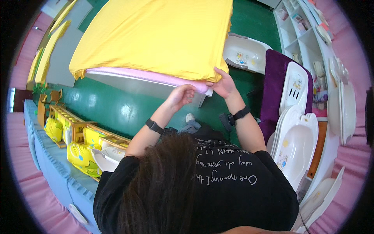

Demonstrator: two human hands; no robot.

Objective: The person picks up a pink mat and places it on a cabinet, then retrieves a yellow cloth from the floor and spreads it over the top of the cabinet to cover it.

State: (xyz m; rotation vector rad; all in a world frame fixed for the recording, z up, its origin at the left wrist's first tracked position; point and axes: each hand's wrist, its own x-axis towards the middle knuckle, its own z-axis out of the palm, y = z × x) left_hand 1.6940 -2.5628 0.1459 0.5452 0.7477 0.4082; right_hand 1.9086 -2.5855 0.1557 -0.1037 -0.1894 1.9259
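A yellow elastic-edged sheet [156, 37] lies over a pink mattress pad [144, 77] on a white bed or table [117, 79]. Its gathered hem stops short of the near side, so a strip of pink shows. My right hand [224, 84] grips the sheet at the near right corner, thumb and fingers closed on the cloth. Just left of that corner is my left hand [181, 97], palm partly turned up and fingers curled in, with no cloth visible in it. Whether its fingertips touch the pad is unclear.
White baby bathtubs stand at right, one on the floor [247, 52], others stacked [294, 146] by a purple-covered surface [274, 80]. White shelves [304, 43] line the right side. Wooden cots with yellow bedding [83, 156] are at left, above a green floor [113, 113].
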